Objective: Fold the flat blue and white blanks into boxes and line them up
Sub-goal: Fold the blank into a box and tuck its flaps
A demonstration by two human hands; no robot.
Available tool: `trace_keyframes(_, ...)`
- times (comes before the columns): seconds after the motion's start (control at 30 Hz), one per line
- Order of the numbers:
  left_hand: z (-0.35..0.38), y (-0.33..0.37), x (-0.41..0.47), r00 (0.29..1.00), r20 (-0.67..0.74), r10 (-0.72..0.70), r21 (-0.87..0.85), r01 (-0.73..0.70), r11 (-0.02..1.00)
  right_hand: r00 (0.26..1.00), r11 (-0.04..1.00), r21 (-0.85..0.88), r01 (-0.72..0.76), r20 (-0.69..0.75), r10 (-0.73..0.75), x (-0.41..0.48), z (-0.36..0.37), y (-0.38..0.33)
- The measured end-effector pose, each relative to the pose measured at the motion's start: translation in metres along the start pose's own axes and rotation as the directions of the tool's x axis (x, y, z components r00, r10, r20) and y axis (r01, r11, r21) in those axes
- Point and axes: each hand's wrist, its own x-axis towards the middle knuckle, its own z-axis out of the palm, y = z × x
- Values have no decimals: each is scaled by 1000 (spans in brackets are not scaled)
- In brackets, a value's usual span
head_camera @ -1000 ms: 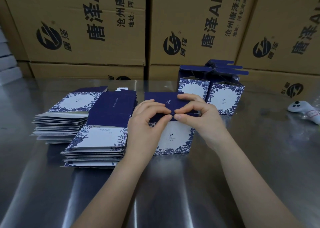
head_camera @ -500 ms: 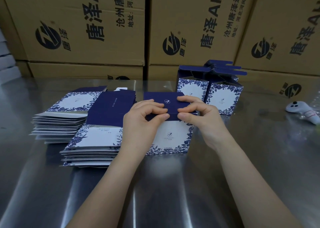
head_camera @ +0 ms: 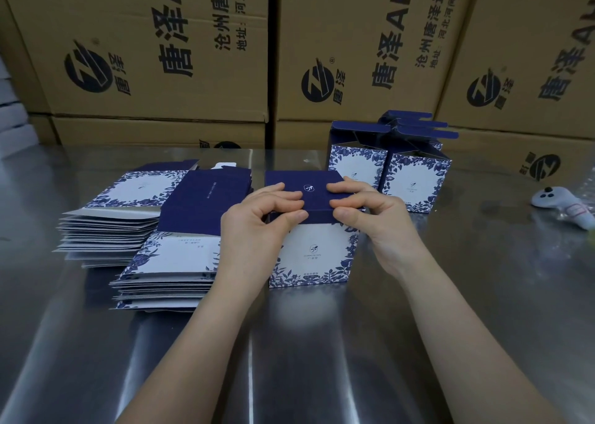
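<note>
A shiny steel table (head_camera: pixel 322 343) has brown printed cartons (head_camera: pixel 161 53) stacked along its far edge. At far left lies a fanned stack of flat blanks (head_camera: pixel 112 220), made of blue-and-white floral card. Just to its right, and nearer, is a second stack (head_camera: pixel 167 262) with a navy panel showing on top.

Next comes the person's left hand (head_camera: pixel 257 217). Its fingers curl over the navy lid of a half-made box (head_camera: pixel 312 253) and the thumb presses the lid's front edge, so the lid is pinched. The box stands upright on the table at centre, just beside the second stack, its white floral face toward the person.

The right hand (head_camera: pixel 376 217) mirrors the left on the lid's other end, fingers on top and thumb at the front lip. Behind and to the right stand the finished boxes (head_camera: pixel 415 182), close together, top flaps open. Far right, well apart, lies a white controller (head_camera: pixel 560 204).

The card looks light and thin, stiff along its panels but likely to crease or dent if squeezed mid-face. It probably slides easily on steel. It seems best held at the corners and folded edges, as here, with light pressure, steadying the body while the lid tucks in.
</note>
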Motion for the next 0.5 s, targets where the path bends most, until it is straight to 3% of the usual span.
trace_keyframes(0.2,-7,-2,-1,996,69,-52,-94,59,994,999,995,92,-39,38,36,-1,-7,2)
trace_keyframes(0.5,1,-11,-10,992,-46,-114,-282,97,955,996,983,168,-66,64,56,0,-9,3)
